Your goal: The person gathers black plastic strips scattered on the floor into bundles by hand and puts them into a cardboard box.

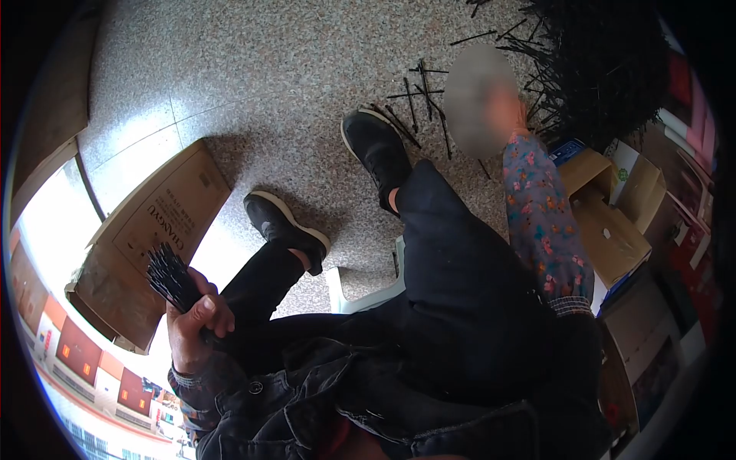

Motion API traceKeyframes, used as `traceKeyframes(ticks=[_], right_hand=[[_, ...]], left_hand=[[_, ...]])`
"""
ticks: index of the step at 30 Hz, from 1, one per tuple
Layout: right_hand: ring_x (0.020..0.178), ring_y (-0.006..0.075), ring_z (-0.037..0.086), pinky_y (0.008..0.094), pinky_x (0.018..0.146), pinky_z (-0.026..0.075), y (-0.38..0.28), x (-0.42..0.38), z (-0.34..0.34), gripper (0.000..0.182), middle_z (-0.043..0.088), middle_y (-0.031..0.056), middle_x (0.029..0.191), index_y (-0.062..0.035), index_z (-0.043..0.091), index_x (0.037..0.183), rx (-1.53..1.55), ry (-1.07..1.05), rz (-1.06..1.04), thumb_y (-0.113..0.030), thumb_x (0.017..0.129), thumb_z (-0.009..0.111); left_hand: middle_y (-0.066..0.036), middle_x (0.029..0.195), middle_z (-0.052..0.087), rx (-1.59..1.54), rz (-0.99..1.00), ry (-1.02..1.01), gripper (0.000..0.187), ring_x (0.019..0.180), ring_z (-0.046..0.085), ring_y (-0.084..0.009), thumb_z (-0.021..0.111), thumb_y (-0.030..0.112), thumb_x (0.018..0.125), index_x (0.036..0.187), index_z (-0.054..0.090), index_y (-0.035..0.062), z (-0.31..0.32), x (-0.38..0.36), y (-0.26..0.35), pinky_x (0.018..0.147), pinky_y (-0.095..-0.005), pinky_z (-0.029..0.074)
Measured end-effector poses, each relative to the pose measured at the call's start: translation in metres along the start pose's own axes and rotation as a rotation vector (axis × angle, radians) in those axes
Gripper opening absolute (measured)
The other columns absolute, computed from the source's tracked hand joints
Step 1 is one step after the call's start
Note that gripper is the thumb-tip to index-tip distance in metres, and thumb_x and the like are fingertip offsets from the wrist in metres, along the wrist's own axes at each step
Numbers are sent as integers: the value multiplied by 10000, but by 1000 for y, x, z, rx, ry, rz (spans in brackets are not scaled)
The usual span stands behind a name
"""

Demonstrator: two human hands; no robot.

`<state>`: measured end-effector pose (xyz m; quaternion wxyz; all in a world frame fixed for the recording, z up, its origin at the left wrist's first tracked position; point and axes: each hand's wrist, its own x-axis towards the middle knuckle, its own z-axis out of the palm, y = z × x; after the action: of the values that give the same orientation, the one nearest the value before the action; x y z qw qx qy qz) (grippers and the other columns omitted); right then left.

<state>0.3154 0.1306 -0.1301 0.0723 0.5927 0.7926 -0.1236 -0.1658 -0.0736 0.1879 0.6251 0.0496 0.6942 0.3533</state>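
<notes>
A speckled grey terrazzo floor [268, 69] with thin dark joint lines fills the room, and a flattened brown cardboard box with printed lettering [146, 238] lies on it. Beyond that box, toward the left edge, strong daylight washes out the floor. Well apart from the box, on the far right, open tan cardboard cartons [613, 222] stand crowded together, and a white plastic stool [368, 295] sits between them and the box.

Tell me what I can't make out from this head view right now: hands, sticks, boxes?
Head view only:
- Right hand: covered by a blur patch, so its grip and whether it touches the pile of black sticks cannot be told.
- Bundle of black sticks in the left hand: lower ends hidden by the fingers; count too fine.
- Open cardboard boxes: contents unclear, partly behind the floral sleeve and cut by the dark lens rim.
</notes>
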Motion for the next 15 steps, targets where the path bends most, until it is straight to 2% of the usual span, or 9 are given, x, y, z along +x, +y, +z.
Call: traceKeyframes(ticks=[2,3,6,8,9,12,13,15], right_hand=[[791,401,572,508,686,456,-6,5,2,288,581,190,1028,-79,582,1003,-6,-72,164,-269,792,531],[791,401,572,508,686,456,-11,8,1,288,581,190,1028,-79,582,1003,-4,-72,159,-269,792,531],[784,394,584,494,674,455,-65,24,-20,363,614,200,890,-28,586,923,486,-137,274,-356,785,511],[763,395,588,487,658,442,-93,35,-15,331,620,192,771,-27,613,871,439,-64,193,-333,767,543],[763,395,588,487,658,442,-102,38,-9,331,620,192,771,-27,613,871,440,-64,190,-333,767,543],[587,315,566,399,560,429,-117,40,20,329,587,141,641,7,593,763,375,-104,-18,-321,762,618],[587,315,566,399,560,429,-114,40,26,329,587,141,641,7,593,763,377,-106,-17,-321,762,618],[519,228,523,355,508,412,-94,39,33,306,559,77,610,-4,605,760,613,-80,148,-308,772,634]], left_hand=[[-4,500,345,12,10,1,271,362,381,-112,665,150,752,855,442,36,-1,-1,-1,389,-254,384],[-4,500,345,11,10,6,271,362,381,-112,665,150,752,855,442,36,-1,-1,-2,389,-254,384],[-5,499,347,35,-5,6,285,361,383,-113,672,166,749,846,438,36,-2,0,-1,386,-254,384],[-5,498,347,36,-2,1,290,360,384,-114,676,171,747,842,437,36,-2,0,-1,384,-254,384],[-5,497,347,31,0,-5,295,359,384,-114,679,175,746,839,436,36,-2,0,-1,383,-254,383],[-10,492,363,18,-11,-3,291,365,398,-118,685,168,744,826,439,34,-1,0,0,394,-256,393],[-15,489,379,9,-21,2,282,373,412,-121,688,155,744,816,444,31,-1,0,1,406,-258,403],[-21,486,395,-3,-33,5,274,381,425,-124,690,142,744,807,449,29,-2,0,1,418,-261,413]])
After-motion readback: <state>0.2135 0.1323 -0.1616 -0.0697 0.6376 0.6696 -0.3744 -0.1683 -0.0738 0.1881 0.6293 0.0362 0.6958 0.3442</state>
